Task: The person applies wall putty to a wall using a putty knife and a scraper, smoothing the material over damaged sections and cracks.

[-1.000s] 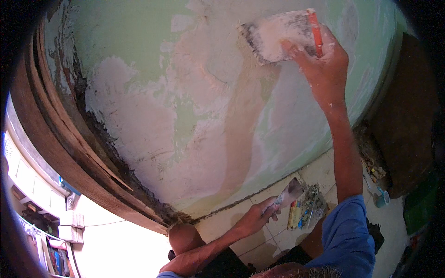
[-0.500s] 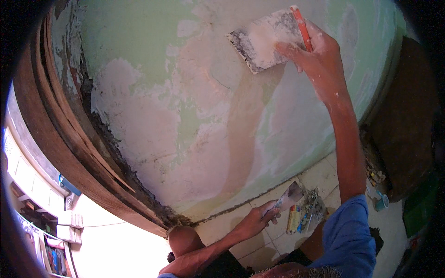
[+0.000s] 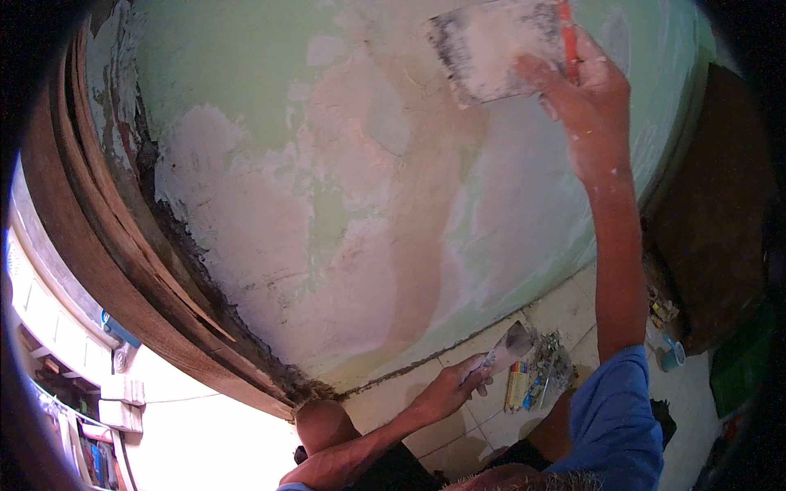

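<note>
My right hand (image 3: 591,102) is raised against the wall at the upper right, gripping a wide putty knife (image 3: 495,49). The fingers close on its red spine, and the thumb presses on the square blade, which is smeared with pale filler and dark stains. The blade lies close to the wall (image 3: 262,221), a green painted surface with pinkish-white patches. Low in the middle, my left hand (image 3: 452,389) is wrapped round the handle of a small putty knife (image 3: 509,345). Its blade points up and right, apart from the wall.
A weathered wooden frame (image 3: 123,245) borders the wall at left, beside crumbling plaster. On the tiled floor (image 3: 467,348) are a yellow pack (image 3: 517,386) and a clear plastic bag (image 3: 557,376). A small blue-green cup (image 3: 673,357) stands at right, near a dark brown panel (image 3: 712,204).
My right hand has carried the wide putty knife up and to the right along the wall. My left hand and the small putty knife have hardly moved.
</note>
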Demonstrator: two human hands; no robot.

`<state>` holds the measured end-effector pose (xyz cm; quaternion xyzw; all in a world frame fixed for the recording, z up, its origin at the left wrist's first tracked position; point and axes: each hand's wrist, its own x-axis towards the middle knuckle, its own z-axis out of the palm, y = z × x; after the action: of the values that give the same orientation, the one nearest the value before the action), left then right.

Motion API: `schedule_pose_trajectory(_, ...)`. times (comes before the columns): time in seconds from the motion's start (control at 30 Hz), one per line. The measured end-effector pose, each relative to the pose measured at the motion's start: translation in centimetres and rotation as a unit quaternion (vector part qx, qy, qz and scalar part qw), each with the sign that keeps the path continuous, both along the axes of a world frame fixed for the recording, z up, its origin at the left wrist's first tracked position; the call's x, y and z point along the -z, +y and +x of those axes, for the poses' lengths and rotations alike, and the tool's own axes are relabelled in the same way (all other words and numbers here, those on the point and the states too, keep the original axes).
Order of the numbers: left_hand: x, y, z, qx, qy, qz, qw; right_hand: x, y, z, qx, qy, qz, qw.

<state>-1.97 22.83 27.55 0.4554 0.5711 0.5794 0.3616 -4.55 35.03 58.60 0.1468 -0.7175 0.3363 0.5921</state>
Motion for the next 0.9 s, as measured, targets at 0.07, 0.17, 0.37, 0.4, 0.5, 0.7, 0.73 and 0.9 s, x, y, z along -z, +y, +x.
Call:
schedule_pose_trajectory(0.07,0.0,0.0,-0.1,-0.001,0.006,0.004,1.0,-0.1,-1.2,0.0,-0.015,-0.034,0.001,0.999)
schedule_pose_trajectory(0.17,-0.5,0.0,0.0,0.007,-0.001,0.0,1.0,-0.2,-1.8,0.0,-0.021,-0.049,0.001,0.999)
schedule_pose_trajectory(0.37,-0.2,-0.1,-0.1,-0.002,0.005,0.005,1.0,-0.4,-0.5,-1.8,0.047,-0.043,0.029,0.998)
schedule_pose_trajectory(0.4,-0.2,-0.1,-0.1,-0.001,0.007,0.009,1.0,-0.6,-0.2,-2.0,0.136,-0.065,0.082,0.985)
schedule_pose_trajectory(0.5,-0.3,0.1,0.0,0.004,0.006,0.014,1.0,-0.9,1.2,-2.5,0.203,-0.05,0.134,0.969)
schedule_pose_trajectory(0.7,-0.1,-0.1,-0.1,-0.003,-0.003,-0.006,1.0,-1.7,3.6,-1.6,0.139,-0.008,0.056,0.989)
schedule_pose_trajectory(0.73,-0.2,-0.1,-0.1,-0.002,0.002,-0.01,1.0,-1.9,3.8,-1.2,0.125,-0.009,0.041,0.991)
schedule_pose_trajectory(0.9,-0.7,-0.1,-0.2,0.005,0.007,-0.019,1.0,-1.5,2.8,-1.3,0.066,-0.036,0.066,0.995)
